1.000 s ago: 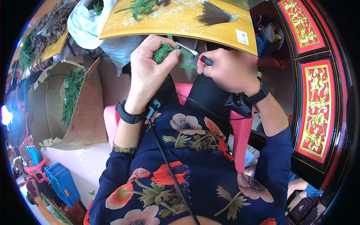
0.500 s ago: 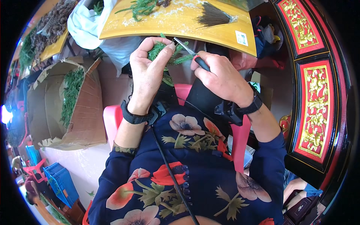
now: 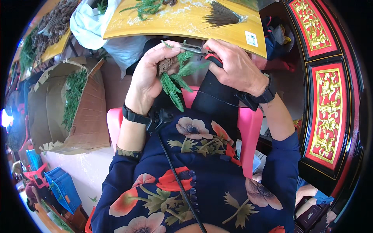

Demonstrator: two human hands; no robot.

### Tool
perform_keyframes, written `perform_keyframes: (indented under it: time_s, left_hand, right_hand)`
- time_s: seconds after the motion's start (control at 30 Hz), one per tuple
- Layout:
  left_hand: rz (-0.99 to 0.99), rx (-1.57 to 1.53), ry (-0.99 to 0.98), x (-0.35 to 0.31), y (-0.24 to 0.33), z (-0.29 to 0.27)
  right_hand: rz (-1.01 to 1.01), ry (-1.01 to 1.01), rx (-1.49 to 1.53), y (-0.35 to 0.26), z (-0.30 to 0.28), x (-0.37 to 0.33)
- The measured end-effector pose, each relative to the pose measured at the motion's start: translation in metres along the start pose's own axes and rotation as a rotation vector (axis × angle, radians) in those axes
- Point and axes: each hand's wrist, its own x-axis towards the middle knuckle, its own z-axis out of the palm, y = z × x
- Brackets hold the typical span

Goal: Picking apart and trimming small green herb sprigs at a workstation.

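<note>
- The left hand [image 3: 147,72] is closed around a green sprig [image 3: 171,87] with a brown cone [image 3: 166,65], the fronds hanging over the lap; a pinch too light could let the sprig twist, one too hard could crush its needles.
- The right hand [image 3: 241,69] is wrapped around the red-and-black handles of the pliers [image 3: 194,49]; whether the metal tips bite on anything cannot be told (the left thumb and the greenery crowd that spot).
- Those tips lie right by the left thumb; a slip of the tool, or a squeeze made while the fronds mask the end, could nip skin or cut the wrong stem.
- The work is held in the air, just off the near edge of the yellow table [image 3: 178,30]; with nothing beneath it but the lap and floor, a loosened grip could drop sprig or cone.
- Farther out, a black cable [image 3: 171,161] runs down the flowered shirt [image 3: 186,139]; a sharp pull of the left arm might tug it.
- On the tabletop, a bundle of dark thin stems [image 3: 220,16] fans out, its loose ends a likely snag for a sleeve.
</note>
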Motion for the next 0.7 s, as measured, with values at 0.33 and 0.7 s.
perform_keyframes:
  time_s: [0.33,0.7]
  left_hand:
    - [-0.076,-0.087,-0.011,0.002,-0.009,0.002]
    - [0.500,0.573,0.263,0.003,-0.021,0.011]
  right_hand:
    - [-0.101,-0.040,0.009,0.000,-0.007,0.006]
    - [0.367,-0.058,0.387,-0.012,-0.006,0.010]
